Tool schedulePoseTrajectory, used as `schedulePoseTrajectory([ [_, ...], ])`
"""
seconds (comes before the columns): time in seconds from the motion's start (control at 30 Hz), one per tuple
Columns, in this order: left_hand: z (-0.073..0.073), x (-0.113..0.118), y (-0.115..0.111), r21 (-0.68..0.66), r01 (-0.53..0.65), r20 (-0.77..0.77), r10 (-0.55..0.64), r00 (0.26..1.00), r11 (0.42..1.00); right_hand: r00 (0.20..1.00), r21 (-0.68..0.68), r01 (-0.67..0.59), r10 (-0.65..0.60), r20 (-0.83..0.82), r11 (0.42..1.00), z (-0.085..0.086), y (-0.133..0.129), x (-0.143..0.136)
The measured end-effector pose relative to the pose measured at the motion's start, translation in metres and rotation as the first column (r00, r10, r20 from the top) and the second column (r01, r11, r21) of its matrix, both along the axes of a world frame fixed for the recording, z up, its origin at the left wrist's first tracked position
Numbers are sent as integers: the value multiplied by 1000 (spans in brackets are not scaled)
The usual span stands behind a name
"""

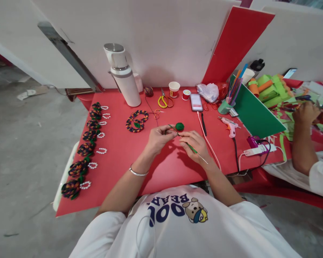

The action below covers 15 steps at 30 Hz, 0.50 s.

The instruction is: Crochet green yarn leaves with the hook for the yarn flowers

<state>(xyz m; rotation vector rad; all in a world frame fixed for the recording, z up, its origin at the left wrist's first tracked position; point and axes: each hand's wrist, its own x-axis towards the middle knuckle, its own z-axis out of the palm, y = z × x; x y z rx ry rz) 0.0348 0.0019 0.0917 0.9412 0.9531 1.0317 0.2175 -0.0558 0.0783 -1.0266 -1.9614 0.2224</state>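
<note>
My right hand (196, 145) is closed around a crochet hook (191, 148) with a green grip, its thin metal end pointing down to the right. My left hand (160, 138) pinches green yarn at the hook's tip; the small worked piece is mostly hidden by the fingers. Just beyond the hands lies a ball of green yarn (179, 126). To the left, a multicoloured crocheted strip (136, 121) is curled on the red table (118, 157). Yellow-and-orange-handled scissors (163, 102) and a dark multicoloured yarn ball (148, 91) sit farther back.
Several crocheted pieces with bead loops (86, 149) line the left edge. A white thermos (125, 82), a paper cup (174, 89) and a phone (196, 103) stand or lie behind. Rightward are a pink glue gun (229, 126), a power strip (260, 149) and a co-worker's hand (306, 114).
</note>
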Motion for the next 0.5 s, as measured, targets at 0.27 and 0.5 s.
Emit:
schedulePoseTrajectory([
  [0.27,2,10,-5,-40,-8,137,13,990,999,974,16,194,-191,-119,981,-18,-8,-20],
  [0.5,11,-7,1,-195,245,188,-209,960,950,964,-24,-7,0,-264,1000,-14,-1,-6],
])
